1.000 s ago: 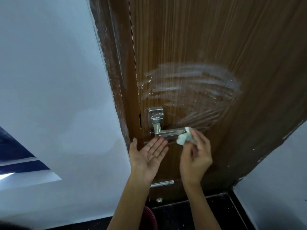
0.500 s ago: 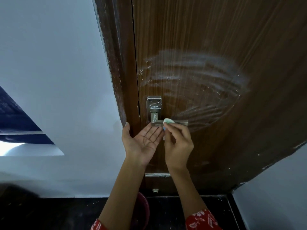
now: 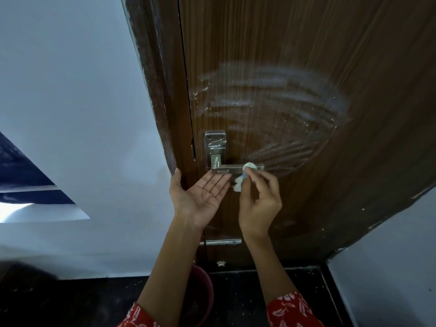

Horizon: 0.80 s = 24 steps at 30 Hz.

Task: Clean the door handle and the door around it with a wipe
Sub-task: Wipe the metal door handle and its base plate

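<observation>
Right hand (image 3: 258,199) pinches one crumpled white wipe (image 3: 245,175) against the lever's far end; left hand (image 3: 200,195) flat open, palm up, empty, fingertips just under the lever. One silver square-section metal door handle (image 3: 232,169), long axis horizontal, pointing right from its backplate, smeared. Brown wood-grain door (image 3: 306,67) above both hands shows whitish arc streaks.
</observation>
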### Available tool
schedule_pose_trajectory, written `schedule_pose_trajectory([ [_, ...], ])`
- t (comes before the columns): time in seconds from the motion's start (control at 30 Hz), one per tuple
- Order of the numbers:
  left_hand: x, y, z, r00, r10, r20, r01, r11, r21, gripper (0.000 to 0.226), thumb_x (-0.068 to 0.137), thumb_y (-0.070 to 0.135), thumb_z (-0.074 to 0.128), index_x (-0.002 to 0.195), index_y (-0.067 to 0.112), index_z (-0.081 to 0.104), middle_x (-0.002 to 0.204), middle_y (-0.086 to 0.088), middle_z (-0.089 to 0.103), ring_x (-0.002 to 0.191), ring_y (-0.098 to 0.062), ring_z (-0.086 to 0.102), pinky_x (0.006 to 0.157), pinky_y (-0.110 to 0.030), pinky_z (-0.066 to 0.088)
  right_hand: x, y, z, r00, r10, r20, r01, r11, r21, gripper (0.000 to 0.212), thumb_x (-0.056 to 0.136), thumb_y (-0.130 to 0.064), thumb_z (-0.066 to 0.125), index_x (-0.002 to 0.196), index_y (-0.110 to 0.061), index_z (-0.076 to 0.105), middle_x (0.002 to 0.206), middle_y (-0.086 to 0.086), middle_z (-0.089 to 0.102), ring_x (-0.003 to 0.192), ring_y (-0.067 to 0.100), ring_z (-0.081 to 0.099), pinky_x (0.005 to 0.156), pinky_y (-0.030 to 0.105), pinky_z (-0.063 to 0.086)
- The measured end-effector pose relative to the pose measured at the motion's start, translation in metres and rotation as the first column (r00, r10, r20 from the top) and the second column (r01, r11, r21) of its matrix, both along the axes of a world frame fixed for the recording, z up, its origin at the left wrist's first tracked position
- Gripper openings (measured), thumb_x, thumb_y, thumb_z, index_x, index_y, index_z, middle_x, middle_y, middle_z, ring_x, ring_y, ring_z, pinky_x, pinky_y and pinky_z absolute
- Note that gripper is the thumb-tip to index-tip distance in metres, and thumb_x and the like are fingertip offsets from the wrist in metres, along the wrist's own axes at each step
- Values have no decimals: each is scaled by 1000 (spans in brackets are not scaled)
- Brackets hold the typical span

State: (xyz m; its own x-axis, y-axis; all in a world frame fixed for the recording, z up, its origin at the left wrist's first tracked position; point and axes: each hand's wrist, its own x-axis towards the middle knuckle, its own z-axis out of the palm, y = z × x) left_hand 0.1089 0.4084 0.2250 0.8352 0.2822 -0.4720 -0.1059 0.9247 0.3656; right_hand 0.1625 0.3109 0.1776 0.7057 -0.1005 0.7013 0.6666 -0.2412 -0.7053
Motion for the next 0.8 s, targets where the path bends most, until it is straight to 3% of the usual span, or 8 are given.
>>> schedule_pose_trajectory([
  [0.07, 2, 2, 0, 1000, -2, -12, 2, 1000, 2, 79, 88, 62, 38, 121, -8, 52, 119, -30, 60, 113, -39, 58, 99, -44, 43, -1, 5, 6, 1000, -19, 3, 19, 1000, -17, 21, 85, -3, 61, 106, 1, 67, 101, 14, 61, 93, 14, 61, 81, 12, 49],
  [0.13, 3, 2, 0, 999, -8, -37, 8, 1000, 17, 79, 87, 63, 38, 122, -6, 53, 112, -27, 64, 108, -35, 61, 91, -41, 48, -9, 17, 8, 999, 43, 16, -41, 991, -130, 25, 87, -6, 60, 110, 0, 66, 106, 14, 60, 99, 17, 59, 84, 18, 51],
  [0.23, 5, 4, -1, 997, -31, -65, 32, 999, 16, 79, 86, 64, 39, 124, -4, 55, 111, -22, 66, 112, -32, 60, 101, -40, 44, -14, 19, 1, 991, 125, 44, -111, 964, -240, 24, 88, -9, 58, 108, -1, 68, 106, 13, 62, 99, 18, 61, 85, 23, 52],
  [0.4, 2, 3, 1, 998, -33, -46, 33, 999, 7, 76, 88, 61, 38, 119, -7, 55, 113, -28, 64, 108, -37, 61, 98, -44, 44, -8, 7, 3, 1000, -5, 2, 5, 996, -86, 27, 88, -9, 57, 111, 2, 65, 108, 16, 59, 100, 18, 59, 85, 18, 51],
  [0.57, 1, 7, -1, 994, -82, -79, 84, 996, 22, 75, 87, 64, 38, 119, 0, 60, 118, -18, 64, 114, -31, 59, 100, -42, 45, -20, 27, 6, 989, 143, 39, -128, 956, -264, 28, 91, -13, 55, 114, 0, 64, 111, 14, 60, 105, 15, 57, 89, 22, 50],
  [0.7, -1, 10, 0, 994, -72, -77, 75, 996, 40, 75, 89, 61, 35, 119, -4, 59, 110, -23, 67, 104, -34, 63, 91, -41, 48, -16, 16, 7, 1000, 21, 16, -19, 991, -135, 29, 89, -13, 54, 111, 3, 65, 107, 17, 60, 103, 11, 55, 89, 11, 45],
  [0.8, -1, 12, -2, 993, -84, -86, 87, 995, 38, 74, 89, 62, 35, 118, -1, 61, 111, -21, 67, 106, -33, 63, 94, -41, 48, -23, 29, 14, 997, 78, -13, -79, 979, -185, 38, 90, -18, 48, 118, 4, 61, 114, 17, 56, 107, 17, 54, 91, 17, 46],
])
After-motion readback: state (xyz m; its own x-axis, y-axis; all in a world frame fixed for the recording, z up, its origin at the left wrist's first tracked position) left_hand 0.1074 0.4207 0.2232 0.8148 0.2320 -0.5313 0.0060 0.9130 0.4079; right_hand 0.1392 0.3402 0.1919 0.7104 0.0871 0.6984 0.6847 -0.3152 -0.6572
